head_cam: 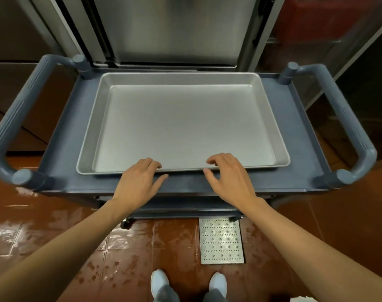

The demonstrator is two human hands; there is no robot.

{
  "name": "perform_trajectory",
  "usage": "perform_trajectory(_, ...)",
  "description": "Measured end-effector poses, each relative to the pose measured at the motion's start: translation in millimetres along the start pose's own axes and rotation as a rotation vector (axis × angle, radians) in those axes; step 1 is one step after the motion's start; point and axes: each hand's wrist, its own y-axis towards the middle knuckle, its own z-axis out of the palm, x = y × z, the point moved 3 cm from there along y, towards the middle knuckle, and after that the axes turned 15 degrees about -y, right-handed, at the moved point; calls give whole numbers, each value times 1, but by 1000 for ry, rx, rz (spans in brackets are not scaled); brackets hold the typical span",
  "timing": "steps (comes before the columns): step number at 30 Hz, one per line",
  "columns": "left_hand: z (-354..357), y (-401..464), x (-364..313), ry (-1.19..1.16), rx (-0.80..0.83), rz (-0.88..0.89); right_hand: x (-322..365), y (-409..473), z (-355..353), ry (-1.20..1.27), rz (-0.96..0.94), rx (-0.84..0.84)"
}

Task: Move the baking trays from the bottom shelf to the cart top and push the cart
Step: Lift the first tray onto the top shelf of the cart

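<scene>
A silver baking tray point(181, 125) lies flat on the top of a grey-blue cart point(61, 153). It looks like a stack, as a second rim shows under its near edge. My left hand point(140, 179) rests at the tray's near rim, fingers spread and bent over the edge, thumb on the cart top. My right hand point(227, 175) does the same a little to the right. Neither hand is closed around the tray. The cart's lower shelves are mostly hidden under the top.
The cart has a looped handle at the left point(13, 118) and one at the right point(342, 118). A steel cabinet door point(174, 29) stands close behind the cart. A metal floor drain grate point(220, 240) sits in the wet red tile floor near my feet.
</scene>
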Motion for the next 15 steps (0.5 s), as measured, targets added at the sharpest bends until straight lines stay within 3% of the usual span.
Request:
perform_trajectory(4,10,-27,-23,-18,-26,230,24,-41,2,109,-120,-120)
perform_trajectory(8,55,-61,-27,-72,149,278,42,-87,49,37,-330,72)
perform_trajectory(11,100,-85,-13,-103,355,174,33,-112,97,-18,-263,282)
perform_trajectory(15,169,-100,23,-40,493,31,-4,-126,170,-147,-214,459)
